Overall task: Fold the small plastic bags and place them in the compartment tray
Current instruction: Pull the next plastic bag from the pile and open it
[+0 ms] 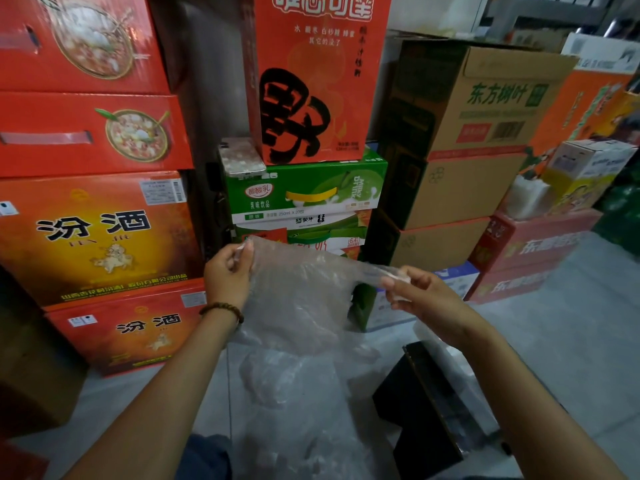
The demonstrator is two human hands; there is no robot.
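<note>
A thin clear plastic bag hangs stretched in the air between both my hands. My left hand pinches its upper left corner, and a bead bracelet sits on that wrist. My right hand grips the bag's twisted right handle. Under the bag, a loose heap of more clear plastic bags lies on the grey floor. A black compartment tray stands on the floor at the lower right, under my right forearm; its inside is dark and hard to read.
Stacked cartons wall the space ahead: red and orange boxes on the left, green drink cartons in the middle, brown cardboard boxes on the right. A phone lies on the green carton. Grey floor stretches right.
</note>
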